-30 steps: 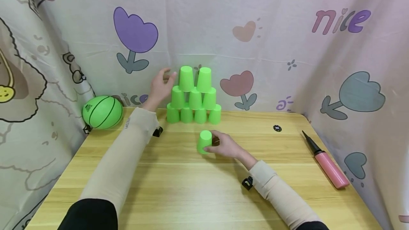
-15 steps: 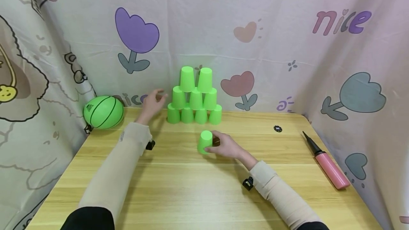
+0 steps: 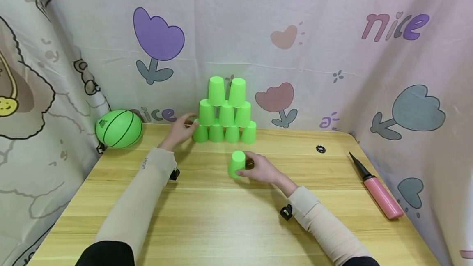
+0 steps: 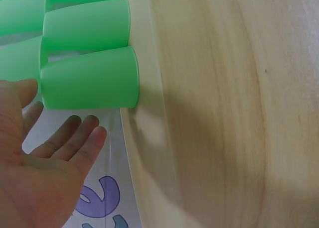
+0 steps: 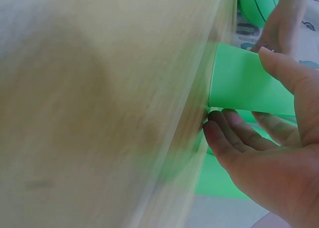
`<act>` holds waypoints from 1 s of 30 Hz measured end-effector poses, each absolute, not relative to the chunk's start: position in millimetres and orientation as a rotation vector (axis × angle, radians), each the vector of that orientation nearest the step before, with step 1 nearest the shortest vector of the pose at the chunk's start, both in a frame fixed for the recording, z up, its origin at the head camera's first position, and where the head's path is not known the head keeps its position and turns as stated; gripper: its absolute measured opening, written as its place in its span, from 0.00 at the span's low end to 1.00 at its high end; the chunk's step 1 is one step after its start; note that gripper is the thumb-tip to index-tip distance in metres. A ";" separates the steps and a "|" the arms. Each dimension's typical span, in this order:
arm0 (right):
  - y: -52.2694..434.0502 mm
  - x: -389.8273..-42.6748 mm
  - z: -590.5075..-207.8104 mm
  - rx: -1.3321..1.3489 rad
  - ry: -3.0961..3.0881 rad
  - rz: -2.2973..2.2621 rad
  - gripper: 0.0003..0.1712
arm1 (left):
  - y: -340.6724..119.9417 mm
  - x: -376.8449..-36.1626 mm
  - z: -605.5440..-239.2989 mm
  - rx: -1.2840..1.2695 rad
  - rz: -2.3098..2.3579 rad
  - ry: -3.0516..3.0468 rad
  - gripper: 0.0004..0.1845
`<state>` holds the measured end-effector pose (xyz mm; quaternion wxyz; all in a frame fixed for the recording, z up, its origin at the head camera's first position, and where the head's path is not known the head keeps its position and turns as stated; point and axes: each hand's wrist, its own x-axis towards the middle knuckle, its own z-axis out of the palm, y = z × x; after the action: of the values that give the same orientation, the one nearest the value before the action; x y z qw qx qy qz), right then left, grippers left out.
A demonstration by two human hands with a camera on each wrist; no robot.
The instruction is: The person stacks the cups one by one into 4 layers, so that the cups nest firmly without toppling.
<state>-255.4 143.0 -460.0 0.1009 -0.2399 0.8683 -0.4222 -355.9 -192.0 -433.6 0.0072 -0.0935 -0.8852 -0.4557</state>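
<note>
A pyramid of upside-down green cups stands at the table's back edge, in three rows. My left hand is open beside its bottom-left cup, fingertips near or at the cup. In the left wrist view that cup lies just past my spread left hand. A single upside-down green cup stands in front of the pyramid. My right hand grips it from the right. The right wrist view shows the thumb over this cup and the right hand's fingers curled below it.
A green ball lies at the back left of the wooden table. A pink hand pump lies near the right edge, with a small black disc behind it. Patterned cloth walls close in the back and both sides.
My left hand has come down from beside the pyramid's top row to its bottom-left cup. The right hand and the single cup have stayed put.
</note>
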 end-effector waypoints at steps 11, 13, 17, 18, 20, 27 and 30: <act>142.3 -255.8 -460.3 -0.710 2.568 -1.239 0.33 | -191.2 -356.0 -439.9 -0.306 -1.414 -2.775 0.30; 142.0 -255.9 -460.6 -0.702 2.566 -1.246 0.34 | -190.6 -356.4 -440.5 -0.296 -1.411 -2.772 0.30; 140.4 -256.0 -460.7 -0.682 2.566 -1.261 0.33 | -189.7 -356.1 -441.0 -0.283 -1.404 -2.766 0.29; 139.7 -256.0 -460.5 -0.675 2.567 -1.264 0.34 | -189.5 -356.0 -441.3 -0.279 -1.408 -2.763 0.29; 138.3 -256.2 -459.0 -0.660 2.571 -1.285 0.34 | -189.4 -355.3 -441.4 -0.276 -1.411 -2.762 0.29; 134.7 -262.5 -439.6 -0.689 2.607 -1.389 0.33 | -190.8 -355.7 -443.3 -0.261 -1.431 -2.763 0.29; 134.2 -268.8 -423.0 -0.711 2.637 -1.406 0.31 | -191.1 -356.3 -444.0 -0.255 -1.452 -2.761 0.29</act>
<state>-268.8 134.2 -423.0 0.0349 -0.2314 0.8578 -0.4575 -356.3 -191.1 -444.0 0.0060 -0.0814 -0.8821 -0.4639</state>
